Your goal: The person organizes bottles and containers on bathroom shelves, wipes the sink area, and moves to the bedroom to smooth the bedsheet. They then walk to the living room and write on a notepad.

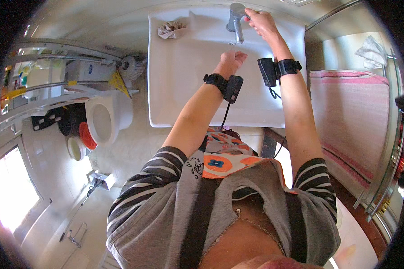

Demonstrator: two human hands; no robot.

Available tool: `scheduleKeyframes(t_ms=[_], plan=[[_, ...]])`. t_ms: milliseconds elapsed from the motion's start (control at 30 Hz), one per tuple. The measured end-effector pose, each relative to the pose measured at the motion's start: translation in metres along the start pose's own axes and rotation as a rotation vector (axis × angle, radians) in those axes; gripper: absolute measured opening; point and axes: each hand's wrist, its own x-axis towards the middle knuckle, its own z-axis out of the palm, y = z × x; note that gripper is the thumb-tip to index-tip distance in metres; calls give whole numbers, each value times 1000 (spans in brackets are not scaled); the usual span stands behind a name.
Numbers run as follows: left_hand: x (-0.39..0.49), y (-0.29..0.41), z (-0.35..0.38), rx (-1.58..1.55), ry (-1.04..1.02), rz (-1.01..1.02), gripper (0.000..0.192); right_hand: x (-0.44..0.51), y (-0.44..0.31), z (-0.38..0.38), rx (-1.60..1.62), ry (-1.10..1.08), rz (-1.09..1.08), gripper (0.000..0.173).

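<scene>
A chrome single-lever faucet (pixel 236 25) stands at the back of a white washbasin (pixel 181 84). My right hand (pixel 263 24) is at the right of the faucet, its fingers closed around the end of the handle. Lower in the basin, my left hand (pixel 233 61) is held in front of the spout, loosely curled, with nothing visible in it. I cannot make out any water running. A crumpled, patterned cloth or wad (pixel 171 29) sits in the basin's back left corner.
Right of the basin, a pink-striped towel (pixel 351 117) covers a surface, with a grey cloth (pixel 373 52) hanging beyond. At left are a metal rack (pixel 54 87), a toilet (pixel 102 117), a red basin (pixel 87 136) and a wall shower mixer (pixel 74 240).
</scene>
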Motion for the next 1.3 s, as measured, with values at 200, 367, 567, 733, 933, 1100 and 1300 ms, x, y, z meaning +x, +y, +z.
scheduleKeyframes(t_ms=[200,367,567,733,933,1100,1300], plan=[[8,5,3,-48,-178,-23,34,11,-10,-2,-60,-10,28,45],[-3,15,-2,2024,-240,451,43,-14,3,-5,382,-49,41,44],[1,9,-36,1786,-356,676,29,-69,93,92,-179,102,129,33],[-1,-5,-49,2260,-333,991,13,-68,137,96,433,-63,154,31],[0,-8,-22,256,-449,304,27,-67,153,106,1350,-259,104,31],[-9,-19,-23,889,-121,549,23,-31,172,123,365,189,157,34],[5,-20,-39,580,-315,-41,19,-40,154,126,808,350,124,26]])
